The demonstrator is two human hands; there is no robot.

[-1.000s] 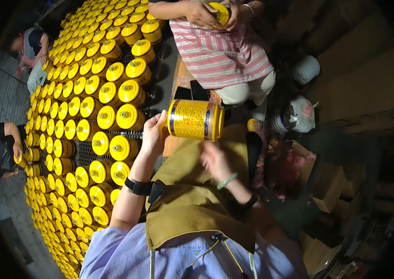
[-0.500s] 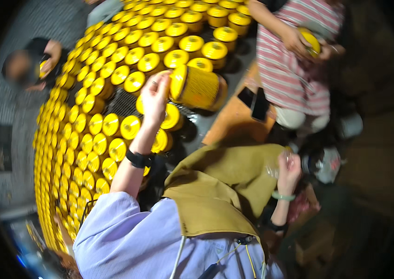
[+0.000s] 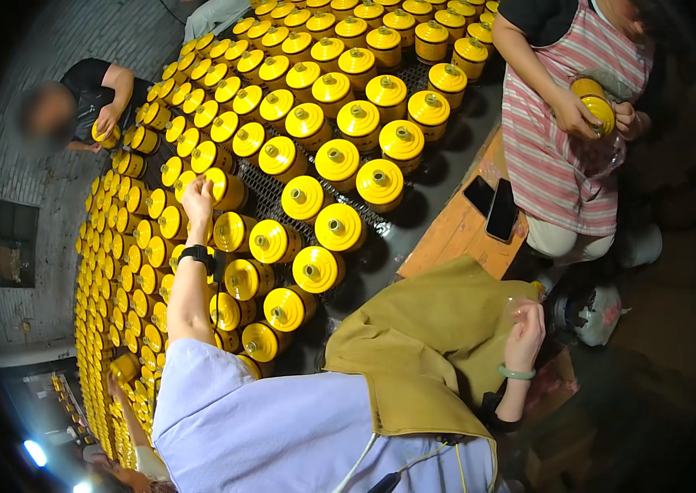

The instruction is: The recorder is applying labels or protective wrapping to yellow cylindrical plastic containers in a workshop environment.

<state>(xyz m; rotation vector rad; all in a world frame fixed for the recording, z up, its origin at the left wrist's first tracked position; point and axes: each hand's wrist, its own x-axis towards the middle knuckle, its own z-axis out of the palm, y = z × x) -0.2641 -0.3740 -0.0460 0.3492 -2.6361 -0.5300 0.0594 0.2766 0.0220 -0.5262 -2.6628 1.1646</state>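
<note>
My left hand (image 3: 197, 200) grips a yellow lidded jar (image 3: 224, 189) among the rows on the dark mesh rack (image 3: 270, 193). My right hand (image 3: 524, 333) looks loosely closed, seemingly empty. The jar is likely rigid, smooth and slippery: grasp its body, not the lid knob.

left hand (image 3: 197, 200) lowered yellow jar (image 3: 224, 189) among rows, right hand (image 3: 525, 323) raised

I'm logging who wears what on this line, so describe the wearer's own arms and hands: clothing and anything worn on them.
The left hand is bare, with a black watch on the wrist and a short pale lilac sleeve at the upper arm. The right hand is also bare, with a pale green bangle on the wrist. No gloves on either; an olive-tan apron covers the front.
</note>
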